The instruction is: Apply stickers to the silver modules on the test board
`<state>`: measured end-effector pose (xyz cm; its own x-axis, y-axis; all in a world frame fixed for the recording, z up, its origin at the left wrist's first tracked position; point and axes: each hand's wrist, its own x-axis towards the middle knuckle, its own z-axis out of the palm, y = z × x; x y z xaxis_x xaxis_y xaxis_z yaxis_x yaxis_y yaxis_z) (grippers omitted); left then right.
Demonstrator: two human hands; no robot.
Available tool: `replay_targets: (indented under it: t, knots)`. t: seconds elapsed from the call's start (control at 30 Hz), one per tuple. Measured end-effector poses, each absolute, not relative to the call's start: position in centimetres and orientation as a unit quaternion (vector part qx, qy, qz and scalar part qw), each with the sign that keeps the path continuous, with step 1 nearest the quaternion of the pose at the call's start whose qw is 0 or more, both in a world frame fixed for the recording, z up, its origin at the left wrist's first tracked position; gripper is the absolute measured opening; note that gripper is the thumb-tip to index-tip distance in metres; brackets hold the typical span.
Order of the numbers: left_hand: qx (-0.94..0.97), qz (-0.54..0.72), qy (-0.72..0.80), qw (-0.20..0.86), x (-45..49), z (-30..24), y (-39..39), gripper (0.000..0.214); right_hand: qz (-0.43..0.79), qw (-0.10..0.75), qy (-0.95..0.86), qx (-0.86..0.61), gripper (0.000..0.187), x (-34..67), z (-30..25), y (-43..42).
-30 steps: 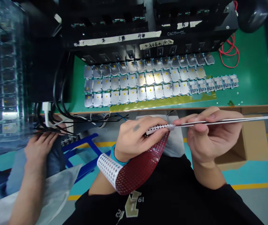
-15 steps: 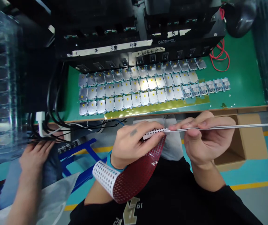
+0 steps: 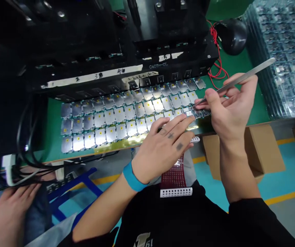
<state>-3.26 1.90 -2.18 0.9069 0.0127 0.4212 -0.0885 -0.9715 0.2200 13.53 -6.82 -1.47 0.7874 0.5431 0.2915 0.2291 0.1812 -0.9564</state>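
green mat, right hand pinching tweezers, left hand on boards

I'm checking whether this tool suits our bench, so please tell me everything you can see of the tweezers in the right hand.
The tweezers are long, slim and straight, with a bright, steel-like finish, and they narrow to fine points. The right hand pinches them between thumb and fingers like a pen, with the blunt end angled up and away past the hand. The tips point down at a small circuit board; whether they touch it is hard to tell.
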Motion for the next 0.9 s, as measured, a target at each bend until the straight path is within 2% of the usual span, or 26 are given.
replay_targets:
  t: [0.2, 0.6, 0.9]
  knots:
    - [0.976, 0.202, -0.021, 0.082, -3.1, -2.2, 1.8, 0.021, 0.136, 0.680, -0.285, -0.661, 0.040, 13.2, -1.4, -7.0]
    - [0.977, 0.192, -0.018, 0.089, -2.9, -2.3, 1.8, 0.022, 0.147, 0.680, -0.304, -0.650, 0.036, 13.7, -2.1, -7.1]
    - [0.976, 0.197, -0.015, 0.087, -2.9, -2.4, 1.7, 0.022, 0.033, 0.668, -0.377, -0.641, 0.036, 14.2, -3.8, -6.5]
